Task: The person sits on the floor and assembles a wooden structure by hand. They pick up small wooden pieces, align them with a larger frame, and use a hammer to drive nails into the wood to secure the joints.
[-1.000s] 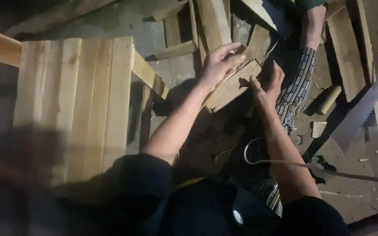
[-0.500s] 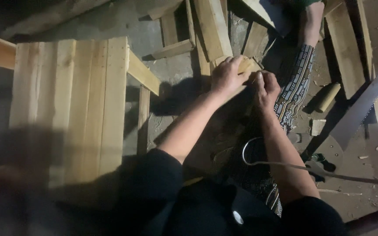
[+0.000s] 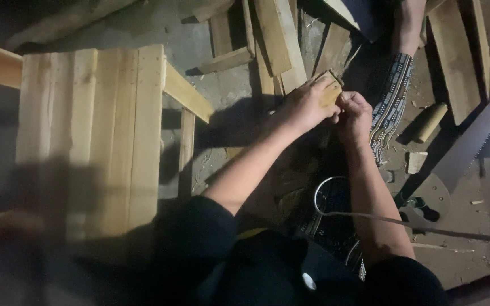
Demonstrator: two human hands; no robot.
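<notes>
Hands over scrap pile, centre-right | your left hand fingers closed round small wood block | your right hand pinching its near edge | slatted wooden bench to left | handsaw right on floor

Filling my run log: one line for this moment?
left hand: grips small wood block | right hand: touching the block's edge | beside: handsaw, wooden bench
</notes>
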